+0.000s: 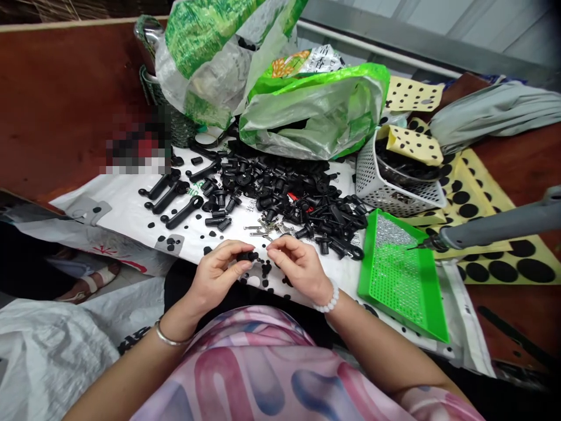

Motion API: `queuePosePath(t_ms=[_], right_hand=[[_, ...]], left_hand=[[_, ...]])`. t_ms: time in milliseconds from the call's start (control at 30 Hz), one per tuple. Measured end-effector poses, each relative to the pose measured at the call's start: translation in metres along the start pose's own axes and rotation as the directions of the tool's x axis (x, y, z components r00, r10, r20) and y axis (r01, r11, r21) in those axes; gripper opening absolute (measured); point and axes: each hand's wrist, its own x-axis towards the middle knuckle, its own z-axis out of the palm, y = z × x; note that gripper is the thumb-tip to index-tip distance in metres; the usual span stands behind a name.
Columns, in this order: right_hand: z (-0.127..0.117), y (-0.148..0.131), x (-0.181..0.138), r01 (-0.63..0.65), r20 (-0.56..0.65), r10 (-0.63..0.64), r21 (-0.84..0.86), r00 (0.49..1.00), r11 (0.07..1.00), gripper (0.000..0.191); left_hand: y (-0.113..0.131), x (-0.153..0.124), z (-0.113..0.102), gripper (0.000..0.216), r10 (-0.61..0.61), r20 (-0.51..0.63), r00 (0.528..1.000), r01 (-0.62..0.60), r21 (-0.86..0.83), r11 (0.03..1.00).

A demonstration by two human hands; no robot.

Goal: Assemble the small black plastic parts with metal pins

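My left hand [221, 272] is closed round a small black plastic part [248, 256], held between thumb and fingertips. Just beside it, my right hand [300, 266] pinches thumb against forefinger; whatever it may hold is too small to make out. Beyond both hands lies a heap of black plastic parts [280, 187], with a few thin metal clips [259, 229] at its near edge. Several black handle-like pieces [184, 213] lie in a loose row to the left. Small black dots are scattered on the white sheet under my hands.
A green tray [367, 263] of tiny silvery pieces stands at right, under a grey power screwdriver [495, 228]. Behind it is a white perforated basket [381, 181]. Green-and-clear plastic bags [315, 126] rise at the back. Yellow sheets with black discs [471, 187] lie far right.
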Motion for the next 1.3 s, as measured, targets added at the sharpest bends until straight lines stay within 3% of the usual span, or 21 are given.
queuePosePath(t_ms=[167,333,567,733,967,1133,1300], right_hand=[[0.000,-0.004,-0.001,0.314,0.072,-0.306,-0.233,0.949,0.920,0.011],[0.001,-0.006,-0.001,0.428,0.124,-0.411,-0.330,0.903,0.842,0.012],[0.008,0.005,-0.006,0.470,0.059,-0.481,-0.345,0.875,0.813,0.010],[0.012,0.008,-0.009,0.479,0.054,-0.495,-0.361,0.867,0.800,0.009],[0.012,0.007,-0.009,0.429,0.031,-0.447,-0.347,0.894,0.834,0.009],[0.011,0.006,-0.009,0.443,0.082,-0.445,-0.361,0.892,0.820,0.009],[0.010,0.007,-0.009,0.464,0.122,-0.451,-0.355,0.884,0.812,0.009]], left_hand=[[-0.005,-0.001,0.004,0.021,0.048,0.033,0.998,-0.049,0.024,0.999],[-0.006,-0.001,0.002,0.020,0.045,0.018,0.999,-0.046,0.045,0.998],[-0.001,-0.001,0.007,0.019,-0.008,0.009,1.000,0.008,-0.007,1.000],[0.002,0.000,0.009,0.018,0.023,0.027,0.999,-0.024,0.051,0.998],[0.004,0.000,0.008,0.017,0.110,0.079,0.991,-0.120,0.135,0.984],[0.001,-0.002,0.008,0.020,-0.028,0.030,0.999,0.028,0.002,1.000],[0.005,-0.004,0.009,0.024,-0.222,0.040,0.974,0.225,-0.199,0.954]])
